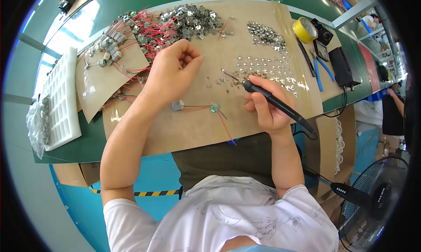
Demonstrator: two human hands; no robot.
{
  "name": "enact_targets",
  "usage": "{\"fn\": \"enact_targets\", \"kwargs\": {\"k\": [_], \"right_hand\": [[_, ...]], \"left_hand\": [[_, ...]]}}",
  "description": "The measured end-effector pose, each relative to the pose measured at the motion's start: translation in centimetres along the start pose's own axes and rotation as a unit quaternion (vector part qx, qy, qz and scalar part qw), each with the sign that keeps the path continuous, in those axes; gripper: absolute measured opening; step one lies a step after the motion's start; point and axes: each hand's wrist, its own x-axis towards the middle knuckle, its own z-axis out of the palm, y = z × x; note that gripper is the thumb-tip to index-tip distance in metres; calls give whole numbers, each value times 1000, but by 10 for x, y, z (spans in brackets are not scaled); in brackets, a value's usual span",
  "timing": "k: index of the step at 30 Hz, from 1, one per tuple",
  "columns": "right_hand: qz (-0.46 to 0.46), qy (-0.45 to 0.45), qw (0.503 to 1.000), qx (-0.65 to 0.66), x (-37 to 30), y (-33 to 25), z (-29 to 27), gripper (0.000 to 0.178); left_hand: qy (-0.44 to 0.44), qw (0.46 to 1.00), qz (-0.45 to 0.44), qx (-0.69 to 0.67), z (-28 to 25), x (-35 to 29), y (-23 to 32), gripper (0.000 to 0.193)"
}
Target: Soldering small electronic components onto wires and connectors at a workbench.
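Observation:
My right hand (268,111) grips a black soldering iron (283,105), its metal tip pointing up and left over the brown work sheet (184,135). Beneath that tip are small metal bits and dark specks. My left hand (175,70) hovers near the heap of red-wired boards, fingers curled and thumb pressed to the forefinger; whatever the pinch holds is too small or hidden to make out. Between my arms lies a small grey component (177,105), joined by a red and a black wire to a little green circuit board (214,107). Another red wire trails from that board toward me.
Metal pieces (190,21) and red-wired boards (147,32) are heaped at the back left. Small metal parts (265,35) lie right of centre, some in rows. Yellow tape (305,30), blue-handled pliers (322,70) and a black box (344,67) sit right; a white tray (63,100) stands left.

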Motion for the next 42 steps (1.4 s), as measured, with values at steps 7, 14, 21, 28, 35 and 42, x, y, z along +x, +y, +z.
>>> {"fn": "enact_targets", "kwargs": {"k": [7,14,21,28,35,42], "right_hand": [[56,-8,998,-27,-5,-5,0,14],[42,-6,999,-30,-1,-5,2,13],[26,-3,999,-35,0,-4,4,13],[27,3,999,-24,1,-5,5,14],[9,11,1000,-19,1,-2,6,15],[19,10,1000,-14,0,-3,6,15]], "left_hand": [[-49,987,79,132,7,-9,-5,10],[-78,980,75,164,9,-10,0,11],[-92,977,78,176,11,-10,-2,13],[-93,974,85,186,11,-11,1,13],[-95,974,89,187,12,-10,1,12],[-95,974,90,187,13,-11,-2,10]]}}
